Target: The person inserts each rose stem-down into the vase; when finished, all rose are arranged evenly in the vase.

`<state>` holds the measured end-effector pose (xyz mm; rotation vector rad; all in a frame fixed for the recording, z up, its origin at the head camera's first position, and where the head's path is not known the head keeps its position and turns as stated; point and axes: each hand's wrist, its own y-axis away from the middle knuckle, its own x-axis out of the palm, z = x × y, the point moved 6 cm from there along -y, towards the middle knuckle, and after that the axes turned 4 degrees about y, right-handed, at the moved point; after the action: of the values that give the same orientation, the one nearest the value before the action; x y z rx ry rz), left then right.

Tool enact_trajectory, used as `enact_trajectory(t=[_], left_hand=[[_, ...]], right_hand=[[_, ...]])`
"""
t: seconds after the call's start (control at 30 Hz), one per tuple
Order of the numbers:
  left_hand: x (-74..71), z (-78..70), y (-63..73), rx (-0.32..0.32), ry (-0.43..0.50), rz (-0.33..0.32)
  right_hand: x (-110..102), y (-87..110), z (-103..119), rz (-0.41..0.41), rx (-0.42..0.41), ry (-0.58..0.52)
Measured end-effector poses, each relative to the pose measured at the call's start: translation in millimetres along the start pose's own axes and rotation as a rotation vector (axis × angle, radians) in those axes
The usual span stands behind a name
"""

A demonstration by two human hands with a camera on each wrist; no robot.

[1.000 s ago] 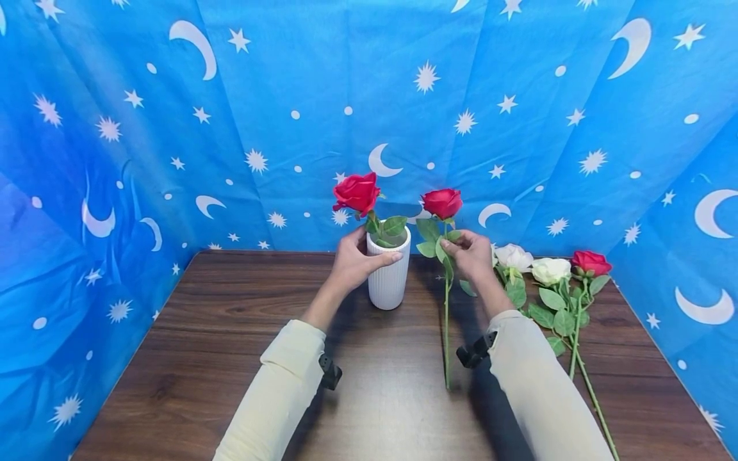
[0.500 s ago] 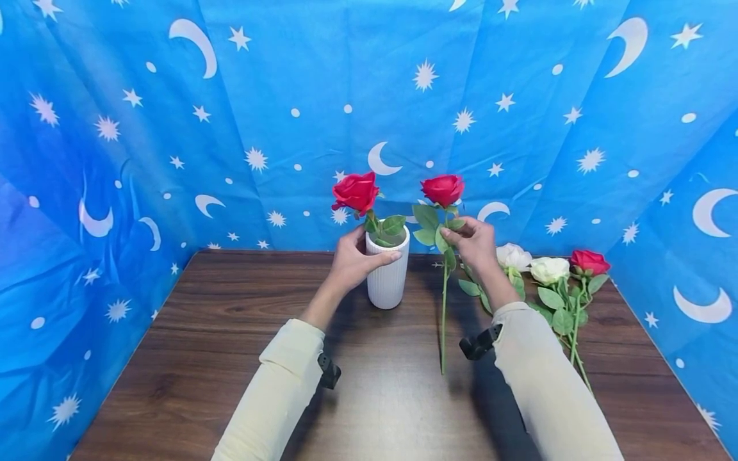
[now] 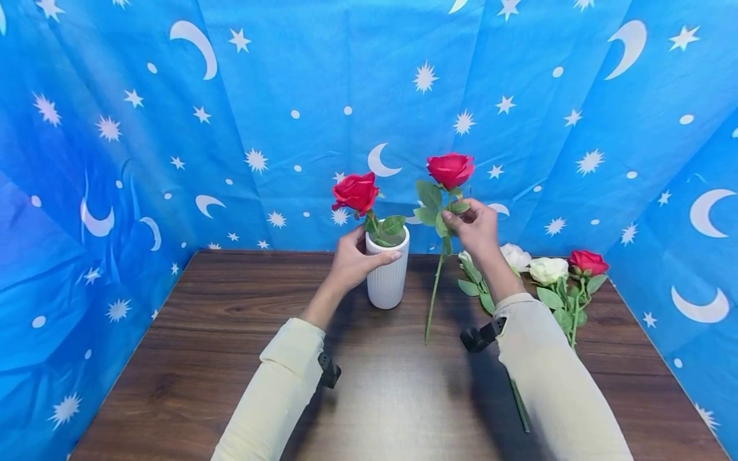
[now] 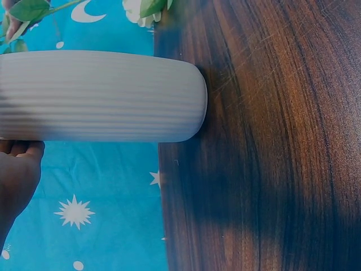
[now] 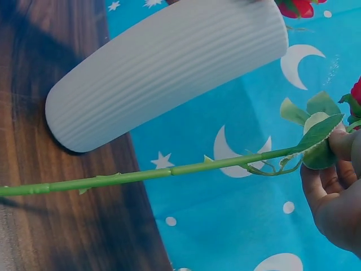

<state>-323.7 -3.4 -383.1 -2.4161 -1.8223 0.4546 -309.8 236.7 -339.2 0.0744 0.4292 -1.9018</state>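
A white ribbed vase (image 3: 387,282) stands upright near the back of the table, with one red rose (image 3: 355,193) in it. My left hand (image 3: 354,261) grips the vase near its rim, thumb across the front; the left wrist view shows the vase's ribbed side (image 4: 101,96) large. To the right of the vase, my right hand (image 3: 474,229) pinches a second red rose (image 3: 451,170) by its upper stem, just below the bloom. This rose's green stem (image 5: 186,168) slants down toward the vase's side, its lower end beside the vase in the head view.
On the table's right side lie several roses, among them a white rose (image 3: 548,271) and a red rose (image 3: 589,262), partly behind the right forearm. A blue cloth (image 3: 288,77) with moons and stars hangs behind the dark wooden table (image 3: 219,358).
My right hand has raised its rose higher, and the stem's lower end has swung up and left toward the vase. My left hand and the vase have stayed in place.
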Motion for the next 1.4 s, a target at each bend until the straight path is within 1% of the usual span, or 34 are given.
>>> enact_trajectory(t=[0.1, 0.27, 0.43, 0.67, 0.93, 1.0, 1.2, 1.27, 1.4], left_hand=[[-0.2, 0.2, 0.2, -0.009, -0.001, -0.001], [0.2, -0.2, 0.0, -0.016, 0.004, 0.001], [0.1, -0.4, -0.2, -0.027, -0.007, -0.002], [-0.7, 0.5, -0.4, -0.042, -0.01, 0.0], [-1.4, 1.2, -2.2, -0.045, -0.014, -0.002], [-1.3, 1.3, -1.7, -0.047, -0.015, 0.0], [-1.3, 0.8, -0.1, -0.051, -0.012, -0.002], [-1.3, 0.6, -0.4, -0.052, -0.012, -0.003], [-1.3, -0.4, -1.1, -0.049, -0.016, -0.001]], right_hand=[[0, -1.4, 5, 0.003, -0.004, -0.008], [-2, -4.2, 12, 0.001, -0.026, -0.058], [-4, -7.0, 21, -0.016, -0.049, -0.095], [-8, -12.0, 38, -0.052, -0.125, -0.129], [-14, -17.0, 63, -0.062, -0.184, -0.213], [-16, -17.4, 69, -0.064, -0.201, -0.214], [-20, -18.9, 87, -0.05, -0.21, -0.278], [-22, -19.5, 94, -0.036, -0.212, -0.309], [-26, -20.9, 111, -0.028, -0.23, -0.335]])
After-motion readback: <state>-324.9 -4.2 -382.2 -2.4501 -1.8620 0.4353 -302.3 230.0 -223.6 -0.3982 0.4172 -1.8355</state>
